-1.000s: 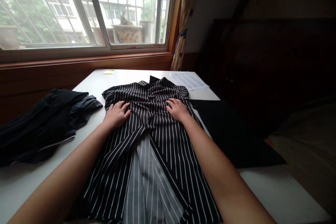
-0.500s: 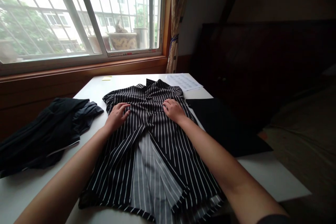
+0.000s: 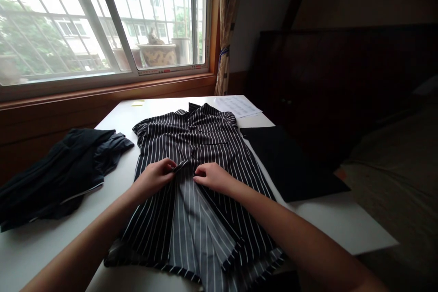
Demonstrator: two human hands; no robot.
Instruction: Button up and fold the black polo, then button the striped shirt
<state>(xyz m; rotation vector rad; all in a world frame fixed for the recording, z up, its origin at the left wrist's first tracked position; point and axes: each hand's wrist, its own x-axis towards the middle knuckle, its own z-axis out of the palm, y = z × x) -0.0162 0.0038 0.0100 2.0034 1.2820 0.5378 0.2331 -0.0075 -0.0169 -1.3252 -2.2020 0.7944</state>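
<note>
A black shirt with white stripes (image 3: 164, 141) lies face up on the white table, its collar at the far end. Below mid-chest its front parts, and the greyer inside of the back shows in the gap. My left hand (image 3: 158, 175) pinches the left front edge and lifts it a little. On the other side of the opening, my right hand (image 3: 212, 177) has its fingers closed on the right front edge. A chest pocket shows on the shirt's upper right.
Dark folded clothes (image 3: 65, 173) lie on the table's left side. A black flat piece (image 3: 290, 164) lies to the right, over the table (image 3: 356, 223) edge. Printed paper (image 3: 239, 106) and a small yellow note (image 3: 138, 102) rest at the back, below the window.
Both hands have come down from the shirt's chest toward me and inward to the front opening. From lying spread on the cloth, their fingers have closed on its two edges.
</note>
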